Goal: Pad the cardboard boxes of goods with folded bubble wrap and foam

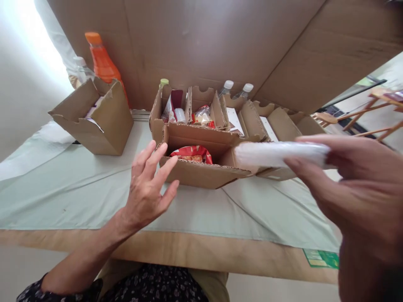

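Note:
My right hand [352, 184] grips a white roll-shaped thing [267, 154], smeared by motion, between thumb and fingers. It hangs over the right end of a low cardboard box [204, 173]. Inside that box lies a red packet [193, 154] of snack food, partly hidden by the front wall. My left hand [151, 184] holds nothing; its fingers are spread at the box's left front corner, and I cannot tell whether they touch it.
Behind stand several cardboard boxes [206, 100] with packets and white items. A taller box [108, 126] is at left, before an orange bottle [105, 63]. A large cardboard sheet [201, 46] rises behind. Pale green cloth [103, 188] covers the table above its wooden edge [195, 251].

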Demonstrator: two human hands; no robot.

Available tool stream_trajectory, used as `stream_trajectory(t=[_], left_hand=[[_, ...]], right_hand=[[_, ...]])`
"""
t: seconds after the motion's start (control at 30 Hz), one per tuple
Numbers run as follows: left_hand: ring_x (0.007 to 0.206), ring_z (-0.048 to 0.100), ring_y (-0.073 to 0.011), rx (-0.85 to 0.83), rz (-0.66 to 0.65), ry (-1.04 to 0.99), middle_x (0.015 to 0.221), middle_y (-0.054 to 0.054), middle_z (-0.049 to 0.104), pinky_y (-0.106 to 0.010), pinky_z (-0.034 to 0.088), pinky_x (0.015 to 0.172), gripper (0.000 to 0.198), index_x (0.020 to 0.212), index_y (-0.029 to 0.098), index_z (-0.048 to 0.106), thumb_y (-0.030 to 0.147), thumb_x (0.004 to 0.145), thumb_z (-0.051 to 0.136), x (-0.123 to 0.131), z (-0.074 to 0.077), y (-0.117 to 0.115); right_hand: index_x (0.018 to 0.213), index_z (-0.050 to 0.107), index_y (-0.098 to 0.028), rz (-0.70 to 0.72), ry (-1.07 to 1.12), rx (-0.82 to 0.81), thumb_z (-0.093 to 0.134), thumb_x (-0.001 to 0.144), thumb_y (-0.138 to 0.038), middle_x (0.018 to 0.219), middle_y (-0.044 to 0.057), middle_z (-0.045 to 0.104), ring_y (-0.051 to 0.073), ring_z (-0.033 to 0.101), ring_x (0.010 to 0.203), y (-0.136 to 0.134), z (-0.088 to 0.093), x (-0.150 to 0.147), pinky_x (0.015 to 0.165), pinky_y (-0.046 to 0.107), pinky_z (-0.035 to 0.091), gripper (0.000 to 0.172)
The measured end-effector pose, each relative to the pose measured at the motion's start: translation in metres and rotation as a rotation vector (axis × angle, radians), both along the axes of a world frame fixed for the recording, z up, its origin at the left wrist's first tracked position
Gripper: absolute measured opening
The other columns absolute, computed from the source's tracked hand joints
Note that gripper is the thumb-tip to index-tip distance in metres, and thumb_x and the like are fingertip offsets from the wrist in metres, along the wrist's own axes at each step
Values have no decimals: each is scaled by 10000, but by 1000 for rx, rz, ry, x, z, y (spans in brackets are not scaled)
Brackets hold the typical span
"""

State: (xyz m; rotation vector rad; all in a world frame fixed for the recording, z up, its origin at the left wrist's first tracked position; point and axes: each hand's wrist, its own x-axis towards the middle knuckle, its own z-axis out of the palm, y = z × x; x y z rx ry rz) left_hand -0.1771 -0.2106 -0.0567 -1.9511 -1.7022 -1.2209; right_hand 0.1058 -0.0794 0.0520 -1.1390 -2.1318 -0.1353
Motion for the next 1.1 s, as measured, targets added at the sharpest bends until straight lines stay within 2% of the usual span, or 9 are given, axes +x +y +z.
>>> stream_trajectory(t=[0.1,0.23,0.43,0.57,0.7,0.83,0.93,1.03,1.1], left_hand=[[1432,492,-373,-9,-7,3,1379,-113,620,-614,405,1174,622,1453,285,507,118,876,665,-4,-1,15],[1390,530,-362,11,-8,-27,1272,-100,650,-608,463,1136,603,1424,292,530,97,869,661,0,-6,15],[1393,529,-369,-5,-20,-53,1276,-88,650,-625,483,1120,617,1433,313,522,99,870,654,0,-9,14],[1402,525,-371,-7,-24,-54,1295,-88,650,-635,469,1131,644,1456,328,513,97,871,654,-1,-8,16],[1501,417,-350,19,4,-108,1607,-91,430,-604,407,1201,752,1558,345,402,126,889,664,-6,-8,10],[1547,342,-334,-56,50,-289,1697,-101,302,-576,364,1231,819,1620,334,288,214,908,676,-19,-28,-1],[1542,347,-351,-274,28,-542,1689,-129,317,-584,398,1200,830,1631,323,249,305,915,668,-25,-54,2],[1505,406,-346,-392,-69,-736,1650,-154,375,-549,437,1174,823,1612,276,273,383,899,670,-20,-73,16],[1437,492,-309,-400,-143,-801,1575,-152,472,-494,461,1157,781,1580,248,311,393,897,661,-10,-77,24]], right_hand=[[1045,742,-241,147,-245,-6,623,936,-348,896,41,765,162,644,683,40,-5,-33,623,314,467,194],[823,726,-230,210,-702,-74,682,823,-247,798,48,763,219,667,658,77,-33,-73,546,310,378,47],[554,652,-218,273,-1061,-202,717,754,-176,596,68,695,231,658,590,97,-56,-104,553,322,379,215],[570,662,-214,338,-987,-256,751,752,-193,592,64,696,231,666,611,97,-58,-110,615,345,435,203],[911,769,-212,362,-787,-101,752,823,-327,848,78,783,268,726,782,79,-28,-71,754,408,509,146],[1188,730,-235,-23,-240,51,617,973,-404,998,98,794,231,729,839,50,-11,6,796,400,549,296],[1162,724,-241,-9,28,-237,687,916,-461,1020,118,790,217,726,786,37,-49,34,728,362,583,332],[1227,655,-210,261,88,-593,729,819,-607,1140,157,758,274,738,902,29,-110,17,723,391,609,575],[1149,641,-178,311,191,-698,686,809,-677,1098,168,758,288,738,895,22,-142,-2,736,414,616,606]])
